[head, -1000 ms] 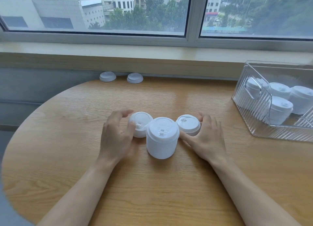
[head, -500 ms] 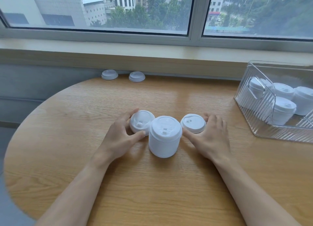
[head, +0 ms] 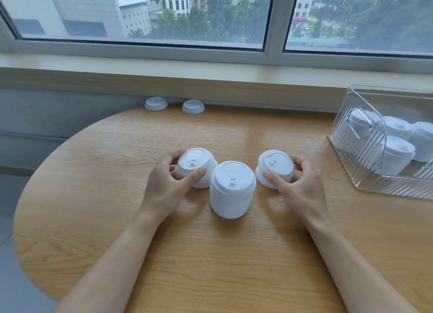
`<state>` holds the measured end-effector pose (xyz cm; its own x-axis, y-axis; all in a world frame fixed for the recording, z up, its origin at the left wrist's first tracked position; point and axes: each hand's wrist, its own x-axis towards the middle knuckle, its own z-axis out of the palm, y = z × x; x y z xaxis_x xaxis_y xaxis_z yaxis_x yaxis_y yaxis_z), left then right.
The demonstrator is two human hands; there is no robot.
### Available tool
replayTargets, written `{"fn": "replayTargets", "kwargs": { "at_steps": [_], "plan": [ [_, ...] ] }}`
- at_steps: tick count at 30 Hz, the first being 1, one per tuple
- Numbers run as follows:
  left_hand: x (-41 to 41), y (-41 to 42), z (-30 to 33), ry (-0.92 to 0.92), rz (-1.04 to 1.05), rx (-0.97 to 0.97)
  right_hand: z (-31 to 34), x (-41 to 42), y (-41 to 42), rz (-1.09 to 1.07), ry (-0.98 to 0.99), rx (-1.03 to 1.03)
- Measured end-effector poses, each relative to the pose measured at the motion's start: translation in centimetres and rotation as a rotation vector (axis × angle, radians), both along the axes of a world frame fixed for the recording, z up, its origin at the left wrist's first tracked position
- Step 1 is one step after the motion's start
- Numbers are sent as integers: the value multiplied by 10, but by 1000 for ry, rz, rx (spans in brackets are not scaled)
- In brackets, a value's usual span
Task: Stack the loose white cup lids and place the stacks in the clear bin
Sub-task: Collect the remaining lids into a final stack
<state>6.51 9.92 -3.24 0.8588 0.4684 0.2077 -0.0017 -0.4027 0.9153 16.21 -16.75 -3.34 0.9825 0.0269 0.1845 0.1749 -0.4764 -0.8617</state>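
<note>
— White lids, where are they on the wooden surface [head: 234, 254]?

— One tall stack [head: 232, 191] stands upright in the middle, its long axis vertical, the top lid facing up. The left hand [head: 167, 183] grips a shorter stack [head: 196, 167] just beside it, thumb on the near side and fingers curled around the far side. This stack tilts a little toward the person.

— And the other side?

— The right hand [head: 302, 186] holds a low stack [head: 274, 168], thumb in front and fingers behind, and it also tilts. I cannot tell how many lids it has, nor if its base touches the surface.

— Are more lids there?

— Two single lids [head: 155, 103] [head: 193, 106] lie flat at the far edge, dome up. The clear bin [head: 365, 172] is at the right edge, cut off by the frame. Upright stacks [head: 396, 158] stand inside; the ribbed wall blurs them, so their count is not clear.
</note>
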Motion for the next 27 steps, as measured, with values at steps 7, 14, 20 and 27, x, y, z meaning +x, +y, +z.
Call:
{"fn": "replayTargets", "kwargs": {
  "at_steps": [7, 14, 20, 27],
  "plan": [
    [-1, 0, -1, -53, 34, -85, 20, -17, 7, 309, -99, 377],
    [-1, -2, 1, -136, 37, -82, 28, -29, 22, 566, -20, 251],
    [-5, -11, 6, -239, 6, -155, 25, -34, 31, 654, -15, 156],
    [-10, -35, 17, -332, -126, 14, 17, -29, 22, 565, -26, 279]
  ]
}}
